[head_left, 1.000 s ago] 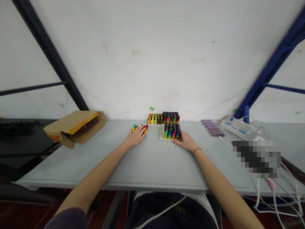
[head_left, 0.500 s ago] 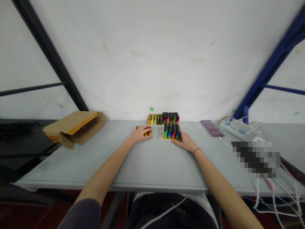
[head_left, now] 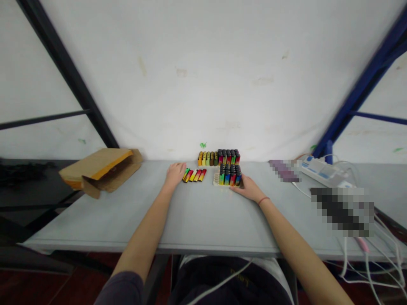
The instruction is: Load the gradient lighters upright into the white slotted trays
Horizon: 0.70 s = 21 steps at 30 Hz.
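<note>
Sev. lighters (head_left: pixel 197 176) rt of L hand (head_left: pixel 174 173) | grip: can't tell | R hand (head_left: pixel 250 189) gripping tray (head_left: pixel 216 184)

On the surface (head_left: pixel 203 216), along the wall (head_left: pixel 203 84): a left block (head_left: pixel 207 159) and a right block (head_left: pixel 229 156) of upright lighters, side by side. In front of the right block, a tray (head_left: pixel 216 180) with standing lighters (head_left: pixel 230 175) in its middle and right; around its right end, the right hand (head_left: pixel 248 188). Left of the tray, loose lighters (head_left: pixel 192 176) lying in a row; just left of these, the left hand (head_left: pixel 174 173). Far left, a box (head_left: pixel 97 165); far right, a power strip (head_left: pixel 321 170).
</note>
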### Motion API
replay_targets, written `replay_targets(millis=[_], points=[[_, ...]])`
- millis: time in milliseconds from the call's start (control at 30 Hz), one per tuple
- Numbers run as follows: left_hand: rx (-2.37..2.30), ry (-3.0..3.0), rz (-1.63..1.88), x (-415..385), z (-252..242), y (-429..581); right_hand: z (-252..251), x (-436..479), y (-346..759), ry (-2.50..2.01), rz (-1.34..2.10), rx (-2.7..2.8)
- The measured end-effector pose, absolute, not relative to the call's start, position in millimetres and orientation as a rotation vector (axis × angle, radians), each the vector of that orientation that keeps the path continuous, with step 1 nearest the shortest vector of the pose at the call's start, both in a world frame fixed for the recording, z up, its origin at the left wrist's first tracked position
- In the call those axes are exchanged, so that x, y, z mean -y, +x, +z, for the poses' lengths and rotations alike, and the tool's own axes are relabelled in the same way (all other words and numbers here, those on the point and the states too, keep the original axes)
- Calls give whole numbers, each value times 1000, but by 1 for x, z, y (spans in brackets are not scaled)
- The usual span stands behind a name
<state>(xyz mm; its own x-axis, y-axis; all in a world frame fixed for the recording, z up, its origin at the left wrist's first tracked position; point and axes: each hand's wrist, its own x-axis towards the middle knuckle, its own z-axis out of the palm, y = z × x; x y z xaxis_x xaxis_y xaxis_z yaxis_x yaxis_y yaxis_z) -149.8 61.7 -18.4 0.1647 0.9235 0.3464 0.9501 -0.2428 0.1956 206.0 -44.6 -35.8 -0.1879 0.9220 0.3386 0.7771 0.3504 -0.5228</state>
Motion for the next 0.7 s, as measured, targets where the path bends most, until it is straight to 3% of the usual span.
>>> replay_targets(millis=[133,533,700], points=[[2141,-2263,-484,-59,-19,-164,-36,44,207,-1489,305,2019],[2214,-2300,-451,-44,-9,-149,-35,43,211,-1440,386,2003],[2334,-2196,-880,-42,1,-142,-30,45,217,-1363,457,1969]])
